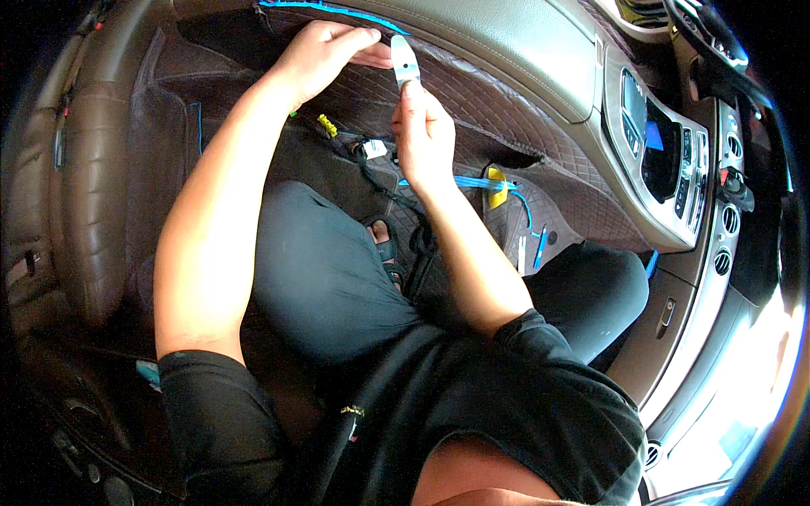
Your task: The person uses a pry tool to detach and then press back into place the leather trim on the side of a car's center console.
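My right hand [422,131] is closed around the lower end of a flat, rounded metal pry tool [405,61] with a small dark hole in it. The tool points up, its tip at the blue strip [337,11] along the upper edge of the brown quilted lining [498,101]. Close to the tool's left side is my left hand [325,55], its fingers stretched toward it against the lining. I can see a gap between its thumb and fingers, with nothing plainly held. The blue strip runs under the leather-covered console side [523,42].
Dark cables and a yellow connector [327,126] lie in the footwell below my hands. Blue strips [481,182] and a yellow piece [497,187] rest on the quilted mat. A brown seat [97,194] stands at left; the centre console [666,152] is at right.
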The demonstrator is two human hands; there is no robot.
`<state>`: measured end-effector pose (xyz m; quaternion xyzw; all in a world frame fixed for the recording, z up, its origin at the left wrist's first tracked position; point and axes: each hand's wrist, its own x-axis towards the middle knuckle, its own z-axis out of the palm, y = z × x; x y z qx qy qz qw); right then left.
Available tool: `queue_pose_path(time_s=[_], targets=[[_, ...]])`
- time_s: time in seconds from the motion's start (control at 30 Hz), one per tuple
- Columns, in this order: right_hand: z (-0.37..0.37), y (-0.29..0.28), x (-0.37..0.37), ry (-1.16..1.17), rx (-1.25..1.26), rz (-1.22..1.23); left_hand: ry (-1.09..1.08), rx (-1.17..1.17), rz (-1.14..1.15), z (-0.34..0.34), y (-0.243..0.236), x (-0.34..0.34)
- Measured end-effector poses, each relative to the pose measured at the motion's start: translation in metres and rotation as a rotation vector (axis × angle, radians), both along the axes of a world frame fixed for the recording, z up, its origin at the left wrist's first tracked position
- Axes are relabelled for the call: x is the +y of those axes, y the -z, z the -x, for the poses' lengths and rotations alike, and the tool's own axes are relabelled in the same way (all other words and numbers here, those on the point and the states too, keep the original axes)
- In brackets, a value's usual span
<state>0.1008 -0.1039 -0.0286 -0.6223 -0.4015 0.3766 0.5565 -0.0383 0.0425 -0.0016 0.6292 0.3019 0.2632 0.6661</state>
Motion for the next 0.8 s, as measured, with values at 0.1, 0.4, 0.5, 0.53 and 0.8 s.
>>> queue_pose_path(time_s=[0.1, 0.4, 0.5, 0.53, 0.8], targets=[[0.002, 0.001, 0.004, 0.007, -0.05, -0.029, -0.013, 0.014, -0.007, -0.001, 0.0, -0.001], [0.005, -0.003, 0.014, 0.064, -0.232, -0.01, -0.06, -0.01, -0.006, -0.002, 0.007, -0.001], [0.007, -0.006, 0.013, 0.025, -0.409, 0.076, -0.016, -0.033, 0.005, 0.003, 0.013, 0.005], [0.006, -0.006, 0.013, 0.035, -0.422, 0.08, -0.008, -0.042, 0.025, 0.004, 0.014, 0.006], [0.006, -0.003, 0.008, 0.011, -0.332, -0.052, 0.006, -0.05, 0.032, 0.005, 0.016, 0.009]])
